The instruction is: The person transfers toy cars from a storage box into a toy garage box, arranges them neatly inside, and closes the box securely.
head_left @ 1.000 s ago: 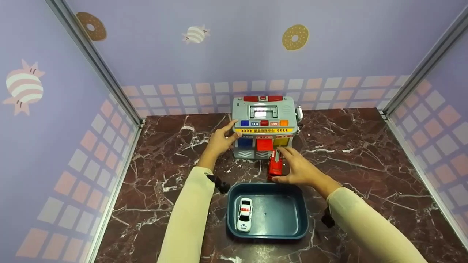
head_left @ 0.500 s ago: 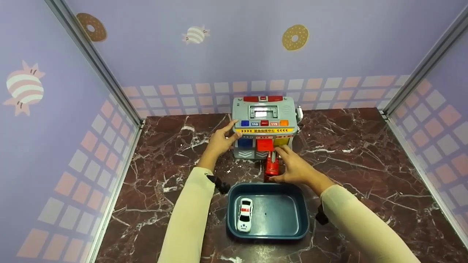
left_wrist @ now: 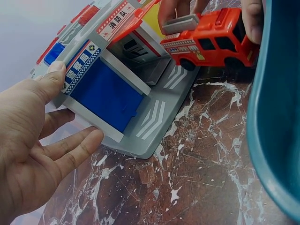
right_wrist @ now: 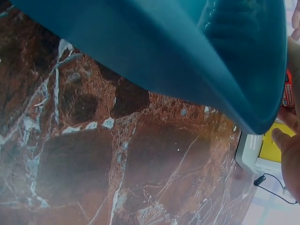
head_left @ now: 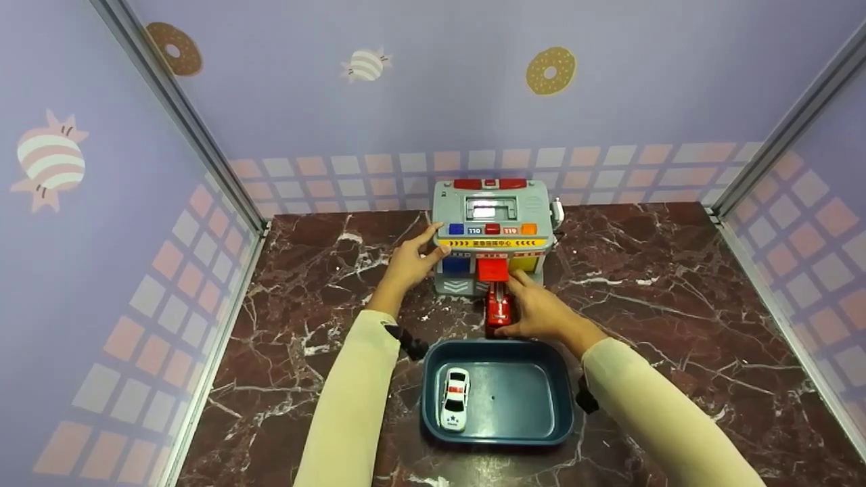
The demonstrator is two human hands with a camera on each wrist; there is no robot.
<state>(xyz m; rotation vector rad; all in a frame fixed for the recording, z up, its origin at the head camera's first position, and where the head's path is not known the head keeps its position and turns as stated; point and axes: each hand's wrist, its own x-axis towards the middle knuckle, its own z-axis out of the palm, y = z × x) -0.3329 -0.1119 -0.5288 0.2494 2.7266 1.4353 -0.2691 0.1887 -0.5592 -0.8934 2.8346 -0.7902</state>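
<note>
The back end of the red toy fire truck is partly covered in the head view by the right hand, which grasps the truck between thumb at the cab and fingers toward the rear. The truck lies in front of the middle bay of the toy emergency station, ladder end toward the raised red door; whether its wheels touch the ramp cannot be told. The left hand rests against the station's left edge with fingers extended, some of them hidden behind the side wall in the head view.

Just behind the truck's cab end, from the station's side, sits a dark blue tray, holding a white toy police car along its left side. All stand on a dark red marbled tabletop.

The left wrist view shows the closed blue door, the opening under the red door and the truck's side windows, though the right hand is cropped there. In the right wrist view the tray's wall blocks much of the scene, leaving a sliver of truck, part of the yellow door and a thin black cable.
</note>
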